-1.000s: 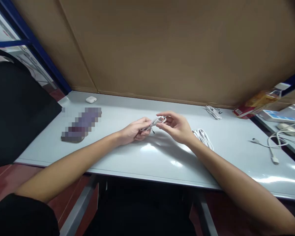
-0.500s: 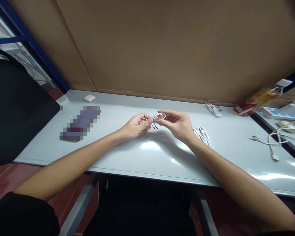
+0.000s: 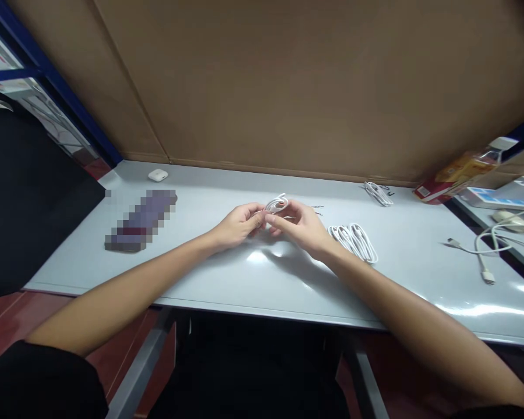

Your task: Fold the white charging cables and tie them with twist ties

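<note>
Over the middle of the pale grey table (image 3: 201, 273) both my hands meet on a small coiled white cable (image 3: 276, 204). My left hand (image 3: 238, 224) pinches the coil from the left with closed fingers. My right hand (image 3: 300, 225) grips it from the right, fingers curled round it. A thin black twist tie (image 3: 318, 208) lies on the table just behind my right hand. A coiled white cable bundle (image 3: 353, 240) rests on the table to the right of my right wrist.
A blurred purple object (image 3: 140, 221) and a white earbud case (image 3: 158, 174) lie at the left. Another small cable bundle (image 3: 378, 194), a snack packet (image 3: 458, 171) and a loose white cable (image 3: 480, 253) sit at the right. A cardboard wall (image 3: 288, 87) backs the table.
My hands have closed in on the coil and dropped slightly toward the table. The black tie that hung under the coil now lies on the table behind my right hand.
</note>
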Available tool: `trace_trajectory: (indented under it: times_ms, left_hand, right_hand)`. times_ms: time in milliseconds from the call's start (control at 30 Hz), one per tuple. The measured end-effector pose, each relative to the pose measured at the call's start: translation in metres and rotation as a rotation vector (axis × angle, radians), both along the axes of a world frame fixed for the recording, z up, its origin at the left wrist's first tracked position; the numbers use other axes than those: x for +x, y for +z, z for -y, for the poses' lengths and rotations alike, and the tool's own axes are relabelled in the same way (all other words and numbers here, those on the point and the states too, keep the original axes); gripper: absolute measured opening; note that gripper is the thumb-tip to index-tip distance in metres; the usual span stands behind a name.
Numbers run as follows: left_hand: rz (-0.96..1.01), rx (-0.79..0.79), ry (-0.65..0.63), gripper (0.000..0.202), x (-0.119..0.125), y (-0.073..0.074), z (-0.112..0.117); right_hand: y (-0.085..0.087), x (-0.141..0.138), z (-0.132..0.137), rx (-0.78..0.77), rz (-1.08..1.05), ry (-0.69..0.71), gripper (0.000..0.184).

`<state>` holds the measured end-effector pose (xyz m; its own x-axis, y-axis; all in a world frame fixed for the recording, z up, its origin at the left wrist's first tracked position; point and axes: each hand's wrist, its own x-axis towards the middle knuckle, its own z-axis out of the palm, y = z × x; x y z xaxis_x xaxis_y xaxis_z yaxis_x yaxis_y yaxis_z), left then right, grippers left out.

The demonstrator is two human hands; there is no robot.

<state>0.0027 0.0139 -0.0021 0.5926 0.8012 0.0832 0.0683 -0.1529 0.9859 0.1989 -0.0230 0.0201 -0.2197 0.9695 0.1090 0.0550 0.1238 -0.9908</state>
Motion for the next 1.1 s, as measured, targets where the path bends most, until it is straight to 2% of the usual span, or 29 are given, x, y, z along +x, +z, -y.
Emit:
trace_trajectory:
  times_ms: [67,167,267,333,433,533,667,767,867,1000,1033,1100]
  left_hand:
    - [0.024,-0.029,0.025,0.045,0.001,-0.001,0.001]
    - [0.042,-0.030,0.066,0.045,0.002,-0.002,0.002]
    - [0.072,-0.027,0.068,0.046,0.002,-0.001,0.002]
    - [0.070,-0.022,0.058,0.047,0.002,-0.001,0.002]
    - [0.056,-0.017,0.064,0.046,0.002,0.000,0.002]
    - [0.037,-0.056,0.078,0.043,0.001,0.002,0.003]
    - [0.001,-0.083,0.093,0.048,-0.001,0.006,0.006]
    - [0.032,-0.058,0.028,0.054,-0.003,0.009,0.009]
    - [0.002,0.050,-0.006,0.054,-0.004,0.013,0.009]
    - [-0.124,0.314,0.138,0.033,-0.005,0.019,0.008]
    - [-0.123,0.335,0.175,0.032,-0.006,0.020,0.007]
    - [-0.074,0.283,0.200,0.033,-0.007,0.022,0.006]
  right_hand:
    - [0.002,-0.002,0.002,-0.075,0.033,0.043,0.039]
    - [0.004,0.000,0.002,-0.181,0.010,0.034,0.034]
    - [0.003,0.004,0.000,-0.278,-0.051,0.157,0.028]
    - [0.002,0.006,-0.002,-0.297,-0.077,0.231,0.028]
    - [0.002,0.008,-0.003,-0.259,-0.051,0.191,0.027]
    - [0.003,0.010,-0.004,-0.119,0.105,0.078,0.024]
    - [0.002,0.011,-0.003,0.212,0.400,-0.047,0.019]
    - [-0.003,0.013,-0.004,0.442,0.560,-0.096,0.019]
    - [-0.009,0.015,-0.006,0.589,0.668,-0.086,0.022]
    - [-0.013,0.014,-0.004,0.769,0.706,-0.020,0.022]
    - [-0.012,0.013,-0.003,0.820,0.722,0.000,0.023]
    - [-0.009,0.011,0.001,0.922,0.770,0.044,0.028]
